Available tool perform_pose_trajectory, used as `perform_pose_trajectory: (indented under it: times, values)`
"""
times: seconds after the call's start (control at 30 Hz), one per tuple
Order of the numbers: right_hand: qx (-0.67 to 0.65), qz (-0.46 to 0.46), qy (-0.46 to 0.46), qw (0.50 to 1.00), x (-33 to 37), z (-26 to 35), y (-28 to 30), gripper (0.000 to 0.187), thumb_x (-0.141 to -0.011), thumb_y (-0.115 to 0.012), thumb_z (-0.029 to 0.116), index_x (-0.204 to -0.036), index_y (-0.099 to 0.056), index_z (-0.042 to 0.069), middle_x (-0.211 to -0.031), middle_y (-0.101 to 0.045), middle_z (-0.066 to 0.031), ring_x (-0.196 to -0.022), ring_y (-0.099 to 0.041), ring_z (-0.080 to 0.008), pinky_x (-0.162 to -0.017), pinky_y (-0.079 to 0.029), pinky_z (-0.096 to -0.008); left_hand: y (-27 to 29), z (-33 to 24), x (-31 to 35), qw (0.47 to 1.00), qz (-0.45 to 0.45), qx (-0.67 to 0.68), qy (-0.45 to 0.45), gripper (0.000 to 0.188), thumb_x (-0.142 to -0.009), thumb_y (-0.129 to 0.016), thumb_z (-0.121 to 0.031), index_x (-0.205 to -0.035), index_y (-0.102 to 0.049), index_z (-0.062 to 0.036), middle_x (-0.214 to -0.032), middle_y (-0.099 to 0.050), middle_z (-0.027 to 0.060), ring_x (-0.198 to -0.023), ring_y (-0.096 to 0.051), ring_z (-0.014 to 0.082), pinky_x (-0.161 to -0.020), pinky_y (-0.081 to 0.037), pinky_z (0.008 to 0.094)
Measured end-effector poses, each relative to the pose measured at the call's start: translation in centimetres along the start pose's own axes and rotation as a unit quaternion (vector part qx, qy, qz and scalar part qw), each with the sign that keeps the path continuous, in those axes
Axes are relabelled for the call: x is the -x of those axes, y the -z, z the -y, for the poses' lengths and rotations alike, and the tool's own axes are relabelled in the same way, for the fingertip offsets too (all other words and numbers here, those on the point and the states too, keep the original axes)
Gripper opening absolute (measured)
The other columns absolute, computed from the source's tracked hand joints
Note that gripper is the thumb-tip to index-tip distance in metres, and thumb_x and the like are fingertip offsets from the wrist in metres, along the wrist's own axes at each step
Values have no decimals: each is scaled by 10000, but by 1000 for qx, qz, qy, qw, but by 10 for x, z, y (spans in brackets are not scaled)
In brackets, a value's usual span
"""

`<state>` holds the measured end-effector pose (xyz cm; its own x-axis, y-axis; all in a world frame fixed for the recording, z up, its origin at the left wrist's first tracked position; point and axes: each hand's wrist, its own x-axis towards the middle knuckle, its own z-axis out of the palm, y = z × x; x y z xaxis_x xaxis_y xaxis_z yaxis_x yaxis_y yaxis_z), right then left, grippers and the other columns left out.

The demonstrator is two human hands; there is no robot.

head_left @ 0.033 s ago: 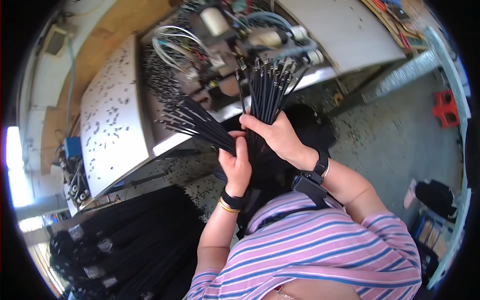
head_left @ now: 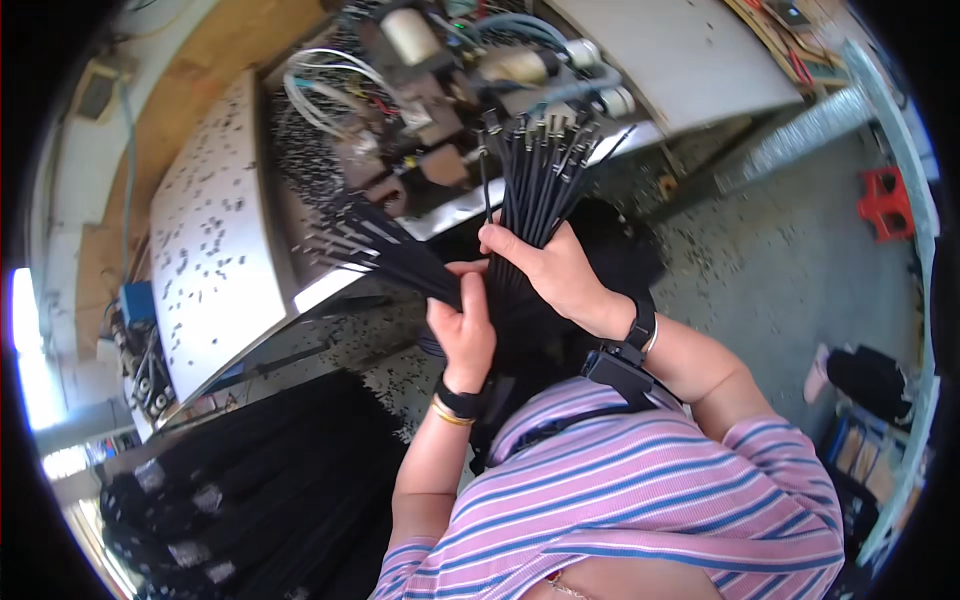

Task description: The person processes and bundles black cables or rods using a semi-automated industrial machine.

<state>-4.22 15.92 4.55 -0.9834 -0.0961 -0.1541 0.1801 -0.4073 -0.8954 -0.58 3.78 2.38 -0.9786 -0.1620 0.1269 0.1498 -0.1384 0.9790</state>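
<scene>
Nothing has shifted since the earlier frame — both hands sit exactly where they were, bundles fanned the same way. Centre of the frame, the right hand (head_left: pixel 548 272) is wrapped shut around a thick upright bundle of black cables (head_left: pixel 535 165), their metal-tipped ends splaying up toward the machine (head_left: pixel 450 90) at the top. Just to its left, the left hand (head_left: pixel 465 330) is closed on a smaller bunch of black cables (head_left: pixel 385 248) that fans out toward the upper left, across the edge of the grey speckled panel (head_left: pixel 215 250). The two hands are touching, thumb against knuckles, right where the two bunches meet.

How far along? By my reading, mid-sort: one handful split off to the left, the larger share kept in the right fist, so plenty left to separate. Lower left of the frame, a heap of tied black cable bundles (head_left: pixel 230 490) lies stacked, which looks like finished or waiting stock — can't tell which. Both grips are firm, fingers fully curled, no gap showing.
</scene>
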Motion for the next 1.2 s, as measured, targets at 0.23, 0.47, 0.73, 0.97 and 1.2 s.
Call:
perform_pose_trajectory:
  times: [0.23, 0.47, 0.73, 0.97, 1.2]
  values:
    - [48, -169, -116, 978, 48, -24, 91, 219, -916, -608, 245, -954, -637, 31, -807, -656, -33, -606, -526, -53, -538, -409, -195, 4, 2, 18, 997, 51, 48, 41, 180, -984, -408, -79, -912, -512, 50, -718, -627, 107, -594, -597, 164, -656, -507, 296]
    - [222, 119, -246, 936, 58, 1, 98, 272, -907, -623, 300, -1005, -645, 47, -785, -651, -30, -589, -479, -38, -512, -367, -183, -4, 1, 23, 983, 97, 75, 134, 166, -972, -449, -77, -857, -516, 22, -633, -590, 87, -543, -552, 124, -576, -463, 244]
    - [247, 197, 39, 948, -2, 14, 24, 364, -816, -725, 347, -894, -611, 9, -653, -558, -3, -568, -456, -49, -547, -388, -200, -10, 10, 45, 962, 195, -177, 78, 138, -967, -472, -96, -875, -525, -7, -626, -534, 39, -546, -511, 112, -532, -427, 248]
    - [175, 241, 24, 954, -20, 11, -11, 321, -826, -724, 260, -964, -613, -8, -740, -593, -29, -603, -504, -52, -581, -427, -204, 16, 14, 43, 978, 132, -74, 142, 104, -951, -519, -111, -905, -532, -18, -696, -551, 28, -582, -511, 89, -543, -424, 231]
    - [151, 167, 31, 974, -3, 3, -9, 169, -894, -627, 91, -1013, -622, -30, -821, -582, -20, -663, -566, -52, -578, -468, -196, 14, 12, 39, 987, 59, 76, 131, 107, -985, -437, -94, -1056, -489, -32, -739, -536, 16, -547, -457, 65, -496, -379, 180]
